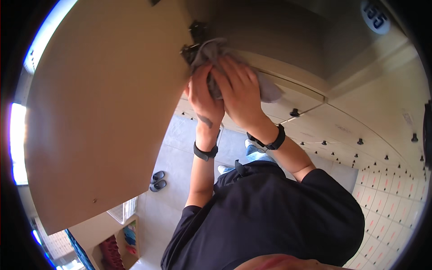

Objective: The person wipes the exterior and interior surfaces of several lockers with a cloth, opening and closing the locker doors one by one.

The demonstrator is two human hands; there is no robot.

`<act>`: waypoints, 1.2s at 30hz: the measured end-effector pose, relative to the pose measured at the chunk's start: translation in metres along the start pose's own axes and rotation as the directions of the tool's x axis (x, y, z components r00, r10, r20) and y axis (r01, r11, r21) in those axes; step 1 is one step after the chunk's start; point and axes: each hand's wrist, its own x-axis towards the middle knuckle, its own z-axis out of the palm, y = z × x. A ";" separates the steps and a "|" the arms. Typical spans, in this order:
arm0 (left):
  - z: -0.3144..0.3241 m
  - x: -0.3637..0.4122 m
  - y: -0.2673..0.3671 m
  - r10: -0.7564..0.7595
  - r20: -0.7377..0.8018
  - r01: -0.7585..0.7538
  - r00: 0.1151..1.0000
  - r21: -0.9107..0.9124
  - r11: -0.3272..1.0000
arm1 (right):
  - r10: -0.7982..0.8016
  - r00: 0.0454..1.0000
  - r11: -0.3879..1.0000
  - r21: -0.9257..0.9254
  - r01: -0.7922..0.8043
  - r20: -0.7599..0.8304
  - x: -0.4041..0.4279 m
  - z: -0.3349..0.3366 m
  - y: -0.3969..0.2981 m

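A crumpled grey cloth point(216, 50) is bunched against the lower front edge of an open locker compartment point(280, 50). My left hand point(206, 96) grips its left side, with the thumb side close to the door. Beside it, my right hand point(241, 89) presses on the cloth with fingers bent over it, and a loose corner hangs out to the right. Just beyond the cloth, dark metal hinges point(190, 50) join the compartment to the wide-open locker door point(108, 111). The cloth and fingers hide part of the edge and the lower hinge.
The door fills the left side. Closed lockers with black knobs point(294, 112) run below and to the right. A numbered sticker point(375, 17) is at upper right. Dark slippers point(158, 181) lie on the grey tiled floor point(175, 148). An open wooden shelf unit point(135, 233) stands lower left.
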 end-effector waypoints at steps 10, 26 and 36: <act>0.055 -0.020 0.111 0.242 0.237 -0.148 0.941 -0.356 0.923 | 0.192 0.978 0.976 -0.085 -0.199 -0.088 -0.075 -0.108 0.065; -0.007 0.005 0.058 -0.042 0.166 0.088 0.985 -0.281 0.956 | 0.081 0.996 0.996 0.038 -0.080 -0.024 -0.019 -0.045 0.015; -0.116 0.018 0.099 0.201 0.020 -0.202 0.979 0.101 0.974 | 0.261 0.913 0.824 0.564 -0.043 -0.313 0.081 0.005 0.006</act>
